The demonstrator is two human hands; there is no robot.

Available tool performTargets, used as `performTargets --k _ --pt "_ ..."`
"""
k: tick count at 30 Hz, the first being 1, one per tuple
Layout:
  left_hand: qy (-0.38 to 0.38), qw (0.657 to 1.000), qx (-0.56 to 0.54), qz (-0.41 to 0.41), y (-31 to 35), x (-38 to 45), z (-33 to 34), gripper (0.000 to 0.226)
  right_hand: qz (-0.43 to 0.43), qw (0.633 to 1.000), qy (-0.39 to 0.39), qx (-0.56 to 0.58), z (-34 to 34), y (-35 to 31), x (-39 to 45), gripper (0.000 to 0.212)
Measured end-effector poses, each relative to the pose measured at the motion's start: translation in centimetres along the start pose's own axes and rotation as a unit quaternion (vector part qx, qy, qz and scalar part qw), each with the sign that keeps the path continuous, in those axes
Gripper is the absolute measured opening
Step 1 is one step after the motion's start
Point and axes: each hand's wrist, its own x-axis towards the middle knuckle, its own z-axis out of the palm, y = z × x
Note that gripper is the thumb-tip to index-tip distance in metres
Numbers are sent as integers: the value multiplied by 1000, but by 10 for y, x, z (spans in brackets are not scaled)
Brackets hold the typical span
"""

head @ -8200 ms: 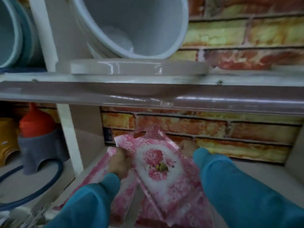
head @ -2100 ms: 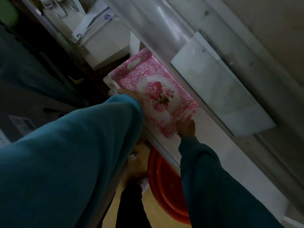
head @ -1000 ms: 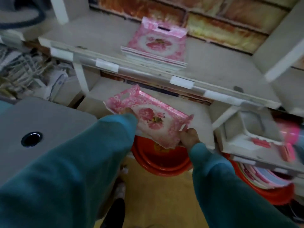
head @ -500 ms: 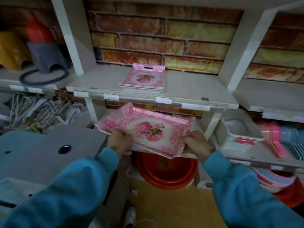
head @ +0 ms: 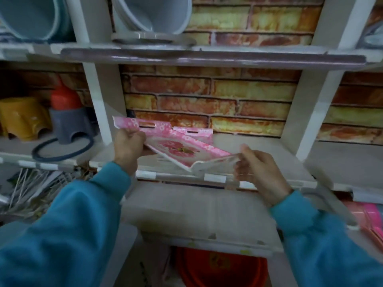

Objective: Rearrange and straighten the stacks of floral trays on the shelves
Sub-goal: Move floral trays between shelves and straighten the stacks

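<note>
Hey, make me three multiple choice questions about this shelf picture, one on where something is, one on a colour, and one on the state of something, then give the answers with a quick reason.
1. Where is the tilted floral tray?
A. On the floor
B. Over the stack of trays on the middle shelf
C. Inside the grey basin

2. What colour are the person's sleeves?
A. Teal blue
B. Yellow
C. White

3. How is the tray held?
A. Left hand only
B. Right hand only
C. Both hands, one at each end

Answers:
1 B, it slants down above the stack by the brick wall.
2 A, both forearms are teal.
3 C, the left hand grips the handle end and the right hand the near end.
</note>
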Motion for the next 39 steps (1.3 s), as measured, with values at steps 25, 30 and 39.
performTargets --k 25,30,39 --pt "-170 934 306 65 -163 296 104 16 -8 875 -38 -482 45 117 308 41" --pt "-227 877 416 81 -179 304 111 23 -25 845 -54 -532 40 134 319 40" --pt "-237 817 518 94 -206 309 117 31 14 836 -60 -545 37 157 330 38"
